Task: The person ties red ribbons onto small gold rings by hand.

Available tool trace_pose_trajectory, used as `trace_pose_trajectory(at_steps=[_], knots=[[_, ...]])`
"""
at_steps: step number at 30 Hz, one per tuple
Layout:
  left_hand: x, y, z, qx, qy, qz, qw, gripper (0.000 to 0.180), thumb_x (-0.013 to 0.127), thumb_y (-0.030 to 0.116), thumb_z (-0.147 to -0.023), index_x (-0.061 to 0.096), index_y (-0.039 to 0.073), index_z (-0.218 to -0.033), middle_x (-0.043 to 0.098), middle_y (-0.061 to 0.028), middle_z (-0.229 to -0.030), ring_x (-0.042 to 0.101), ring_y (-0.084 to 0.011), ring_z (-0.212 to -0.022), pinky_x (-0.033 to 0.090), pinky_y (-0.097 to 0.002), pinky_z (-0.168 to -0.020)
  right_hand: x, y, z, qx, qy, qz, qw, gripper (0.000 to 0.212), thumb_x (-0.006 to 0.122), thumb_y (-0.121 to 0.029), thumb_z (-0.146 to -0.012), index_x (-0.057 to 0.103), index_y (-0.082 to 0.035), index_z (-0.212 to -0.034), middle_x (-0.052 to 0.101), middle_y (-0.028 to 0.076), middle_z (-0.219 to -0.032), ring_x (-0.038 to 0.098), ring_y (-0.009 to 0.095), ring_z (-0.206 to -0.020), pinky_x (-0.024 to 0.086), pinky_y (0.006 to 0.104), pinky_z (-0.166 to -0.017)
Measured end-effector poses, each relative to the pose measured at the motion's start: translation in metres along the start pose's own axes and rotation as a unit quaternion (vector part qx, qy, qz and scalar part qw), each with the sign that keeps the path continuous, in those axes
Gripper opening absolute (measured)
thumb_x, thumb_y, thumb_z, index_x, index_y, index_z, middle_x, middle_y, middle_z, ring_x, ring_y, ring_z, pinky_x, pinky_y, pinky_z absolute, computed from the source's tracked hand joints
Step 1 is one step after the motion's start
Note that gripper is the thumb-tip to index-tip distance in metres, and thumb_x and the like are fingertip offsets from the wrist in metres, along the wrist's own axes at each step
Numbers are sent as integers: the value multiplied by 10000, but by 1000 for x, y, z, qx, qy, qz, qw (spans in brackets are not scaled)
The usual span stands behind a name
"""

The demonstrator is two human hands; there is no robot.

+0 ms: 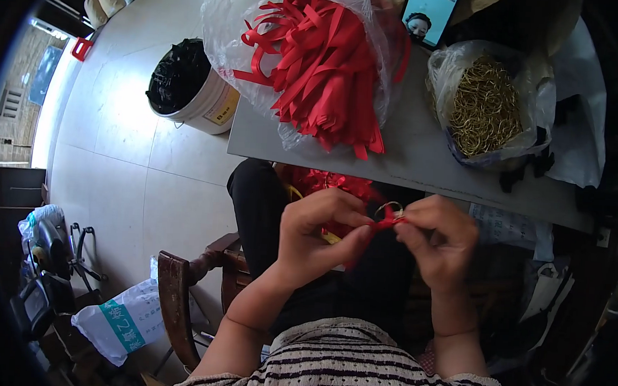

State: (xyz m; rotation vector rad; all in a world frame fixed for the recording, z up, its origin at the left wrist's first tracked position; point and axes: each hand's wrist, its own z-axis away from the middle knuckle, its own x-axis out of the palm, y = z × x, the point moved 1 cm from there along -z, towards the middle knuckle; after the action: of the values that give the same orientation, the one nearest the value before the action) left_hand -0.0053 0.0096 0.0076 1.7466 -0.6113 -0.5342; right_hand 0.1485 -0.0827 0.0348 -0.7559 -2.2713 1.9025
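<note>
In the head view, our left hand [324,230] pinches one side of a narrow red fabric ribbon [384,223] between thumb and forefinger; our right hand [441,235] pinches the other side, beside a thin gold-coloured metal ring [391,203]. We hold it above our lap, just short of the smooth grey bench [412,156]. Gripping from both sides probably steadies the small pieces. The ribbon's long axis runs left to right, rising slightly rightward; its ends are hidden. The heaped red ribbons [329,68] and tangled gold-coloured metal pieces [487,108] sit in open bags, presumably for easy reach.
</note>
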Motion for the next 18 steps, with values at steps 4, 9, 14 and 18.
trace_pose_trajectory(at_steps=[4,9,14,18], knots=[[2,1,-3,-31,21,83,996,151,695,-17,-668,644,-5,-809,607,-81,-835,588,-165,-774,455,-254,-695,1,5,4,57,22,-76,995,90,691,27,-707,637,8,-777,604,94,-735,578,152,-656,448,228,-598],[3,-1,-3,-23,-49,83,995,188,705,1,-688,663,-6,-871,592,-86,-916,573,-155,-853,447,-269,-765,1,-1,-3,-32,-60,-4,998,273,589,-246,-862,667,11,-908,566,83,-821,540,141,-709,426,246,-623],[-5,-11,-1,30,-127,258,957,165,653,-4,-753,654,-19,-918,603,-101,-942,597,-173,-869,479,-252,-722,2,15,-8,14,-79,7,997,527,402,-456,-919,661,-4,-996,560,93,-860,536,144,-720,417,251,-633],[4,-2,5,-176,-93,395,897,120,608,14,-822,626,-43,-926,604,-109,-931,618,-139,-724,503,-206,-610,0,23,-13,100,-139,-196,966,714,312,-593,-890,656,32,-917,555,104,-845,529,145,-708,418,242,-647]])
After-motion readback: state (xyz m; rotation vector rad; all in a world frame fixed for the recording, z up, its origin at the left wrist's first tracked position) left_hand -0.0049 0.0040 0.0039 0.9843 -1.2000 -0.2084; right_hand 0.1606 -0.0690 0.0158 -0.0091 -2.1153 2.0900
